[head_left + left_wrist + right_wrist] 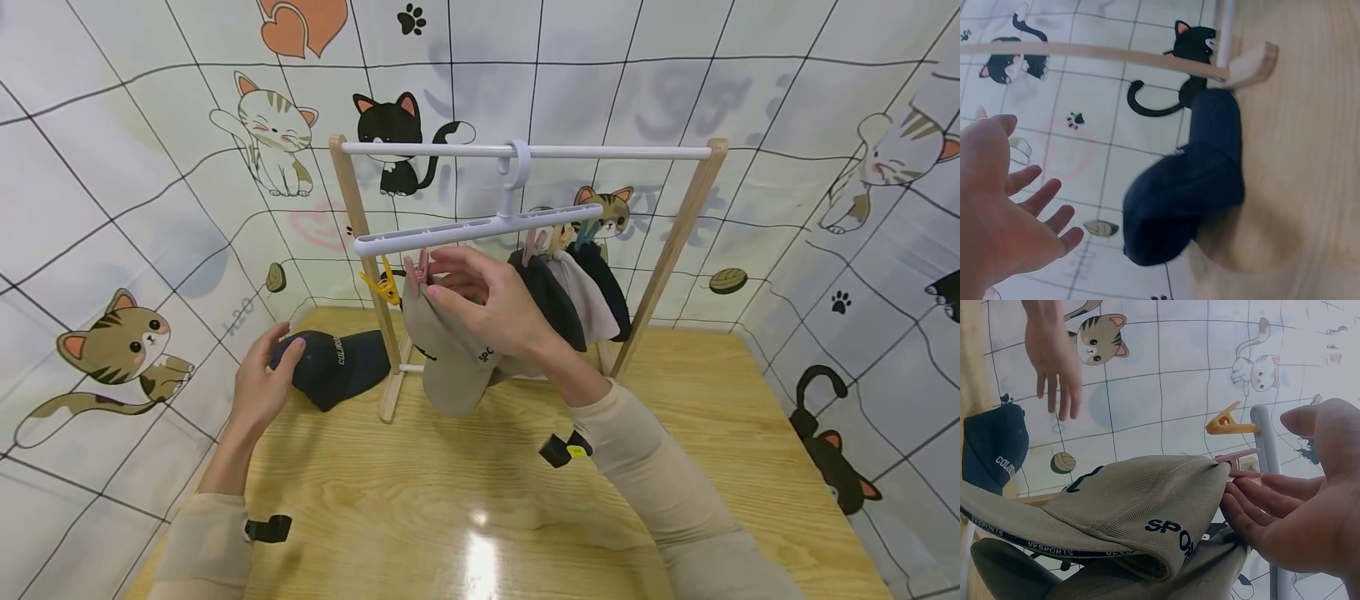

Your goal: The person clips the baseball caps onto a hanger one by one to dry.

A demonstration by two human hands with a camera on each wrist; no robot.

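A beige cap (447, 346) with dark lettering hangs by a pink clothespin (422, 268) from a pale plastic hanger (465, 231). Beside that clothespin is my right hand (501, 302); its thumb stands apart from the fingers, and the fingertips are close to the clip and the cap's top in the right wrist view. A navy cap (347, 363) lies on the table at the left. My left hand (262, 379) is next to it, fingers spread and holding nothing; the left wrist view shows a gap between them. An unloaded yellow clothespin (386, 285) hangs at the hanger's left end.
A wooden rack (672, 250) with a white top rod (615, 152) bears the hanger, which tilts down to the left. Further right hang a dark cap (557, 298), a pale cap (587, 297) and a black cap (609, 287). A cat-print cloth surrounds the wooden table (420, 508).
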